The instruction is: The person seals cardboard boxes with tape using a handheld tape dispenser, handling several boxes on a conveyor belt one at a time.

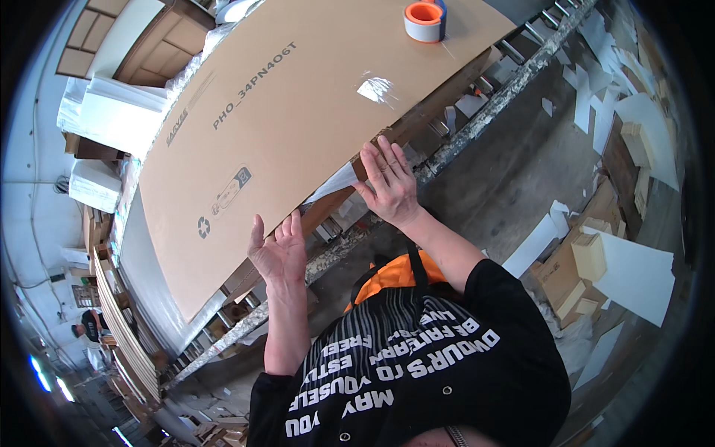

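On rollers [512, 51], a carton [298, 112] gapes between the hands [280, 255] [390, 192], white material [337, 183] inside.

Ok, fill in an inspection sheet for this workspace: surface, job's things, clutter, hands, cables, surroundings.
Surface: roller conveyor with a scuffed rail.
Job's things: large brown cardboard panel, white material showing at its near edge; tape roll on top.
Clutter: white sheets and a brown carton at right.
Hands: left hand and right hand at the panel's near edge, fingers extended.
Cables: thin lines, probably wires, along the left wall.
Surroundings: white packages stacked at left; another person far left.
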Tool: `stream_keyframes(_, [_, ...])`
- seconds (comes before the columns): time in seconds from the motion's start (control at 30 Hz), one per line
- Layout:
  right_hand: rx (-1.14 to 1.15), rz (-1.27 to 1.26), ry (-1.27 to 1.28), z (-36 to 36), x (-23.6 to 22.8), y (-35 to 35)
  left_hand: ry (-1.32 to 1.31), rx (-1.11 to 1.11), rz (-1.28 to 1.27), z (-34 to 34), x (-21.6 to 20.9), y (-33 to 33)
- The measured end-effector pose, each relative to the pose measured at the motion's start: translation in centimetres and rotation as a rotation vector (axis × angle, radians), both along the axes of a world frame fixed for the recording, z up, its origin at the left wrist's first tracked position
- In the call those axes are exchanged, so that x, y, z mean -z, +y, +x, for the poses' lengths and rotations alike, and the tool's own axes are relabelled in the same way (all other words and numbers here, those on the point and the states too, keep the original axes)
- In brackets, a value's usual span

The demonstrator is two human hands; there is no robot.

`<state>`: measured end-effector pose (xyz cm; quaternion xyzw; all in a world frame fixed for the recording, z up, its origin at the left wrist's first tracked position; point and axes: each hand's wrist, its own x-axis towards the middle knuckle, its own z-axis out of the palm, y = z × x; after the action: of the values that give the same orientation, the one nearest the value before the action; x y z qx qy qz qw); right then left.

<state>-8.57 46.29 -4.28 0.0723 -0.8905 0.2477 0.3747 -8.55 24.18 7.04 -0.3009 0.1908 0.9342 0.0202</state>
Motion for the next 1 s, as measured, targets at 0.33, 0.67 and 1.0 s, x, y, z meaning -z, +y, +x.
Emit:
stream_keyframes(0.33, [-0.024, 0.03, -0.464, 2.6, 6.3, -1.1, -0.066, -0.113, -0.344, -1.0, -0.9, -0.2])
stream_keyframes(0.67, [-0.072, -0.083, -0.161, 1.4, -1.1, -1.6, 0.143, 0.01, -0.134, 0.3, 1.4, 0.7])
stream_keyframes(1.0, [-0.008, -0.169, -0.158, 0.0, -0.4, -3.2, 0.134, 0.119, 0.062, -2.0, 1.7, 4.3])
